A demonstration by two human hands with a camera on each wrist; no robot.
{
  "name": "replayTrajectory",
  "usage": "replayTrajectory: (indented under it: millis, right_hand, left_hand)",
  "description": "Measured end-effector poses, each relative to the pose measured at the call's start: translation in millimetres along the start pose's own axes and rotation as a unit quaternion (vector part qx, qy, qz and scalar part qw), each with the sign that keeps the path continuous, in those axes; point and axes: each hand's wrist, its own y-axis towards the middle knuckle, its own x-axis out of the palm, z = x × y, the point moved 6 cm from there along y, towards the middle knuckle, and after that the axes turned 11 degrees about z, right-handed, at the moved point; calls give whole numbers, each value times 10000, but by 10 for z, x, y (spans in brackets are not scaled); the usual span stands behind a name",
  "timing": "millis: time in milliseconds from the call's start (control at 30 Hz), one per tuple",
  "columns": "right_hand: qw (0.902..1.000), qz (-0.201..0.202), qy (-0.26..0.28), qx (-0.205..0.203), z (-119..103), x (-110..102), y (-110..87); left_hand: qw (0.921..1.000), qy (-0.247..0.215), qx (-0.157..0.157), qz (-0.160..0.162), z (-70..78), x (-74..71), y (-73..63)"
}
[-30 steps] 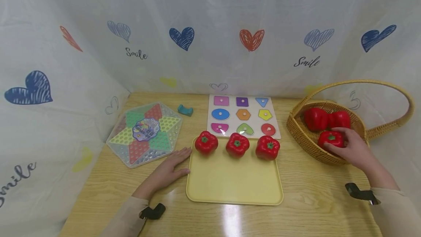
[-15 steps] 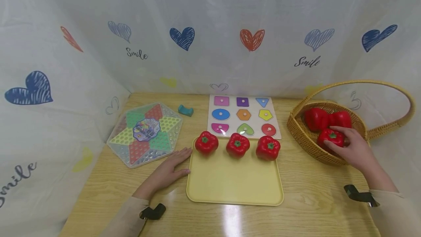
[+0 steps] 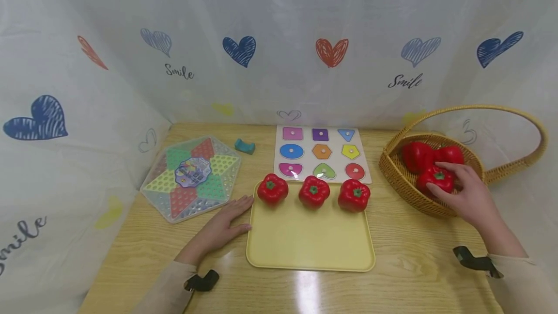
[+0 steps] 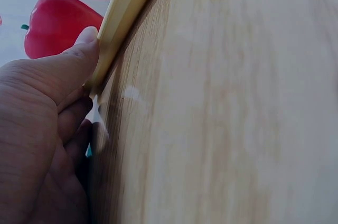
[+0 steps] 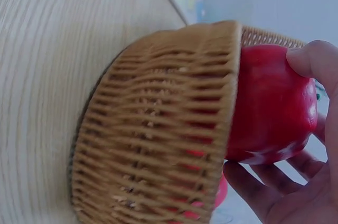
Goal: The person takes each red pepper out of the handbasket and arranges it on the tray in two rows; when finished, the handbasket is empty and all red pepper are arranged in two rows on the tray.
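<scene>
Pepper (image 3: pixel 435 179): red, held in the right hand (image 3: pixel 468 196), at the front of the basket (image 3: pixel 407 189) near the table's right edge. The fingers (image 5: pixel 253 187) curl under and round it, thumb on top; the wrist view shows it level with the wicker rim, and whether it rests on anything below cannot be told. The hand comes at it from the near right, so the pepper lies ahead and left of the palm. It is roundish, with no marked long axis; stem uppermost. Two more peppers (image 3: pixel 417 155) lie behind it in the basket.

Left hand (image 3: pixel 222 224): flat on the table, fingers straight and together, thumb (image 4: pixel 79 49) pressed against the left edge of the tray (image 3: pixel 305 241). It is well apart from the basket; the right hand is the nearer.

Tray: yellow, centre front of the table, with three peppers (image 3: pixel 313 191) in a row along its far edge.

Beyond the tray lies a shape puzzle (image 3: pixel 321 151); toward the left edge, a hexagonal game board (image 3: pixel 192 175) and a small teal block (image 3: pixel 244 146). Table (image 3: pixel 414 265): light wood. White curtains printed with hearts enclose it.
</scene>
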Motion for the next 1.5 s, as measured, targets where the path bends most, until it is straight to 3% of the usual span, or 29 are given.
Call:
replayTrajectory:
  millis: [500, 733, 1100, 1333, 1500]
  right_hand:
    - [9990, 289, 205, -263, -354, -106, 3]
    - [9980, 255, 201, -550, -674, -125, -32]
    - [9944, -42, 491, -931, -1129, 19, -168]
    - [9883, -122, 523, -1430, -1472, 160, -306]
    - [9857, -440, 724, -1460, -1672, 308, -392]
  left_hand:
    - [10000, -11, 39, 27, -9, 1, -2]
    - [9999, 5, 100, 61, -6, 2, 4]
    - [9999, 9, 106, 47, -5, -3, 13]
    - [9999, -26, 95, 24, -15, 8, 12]
    - [10000, -23, 83, 35, -8, 6, 8]
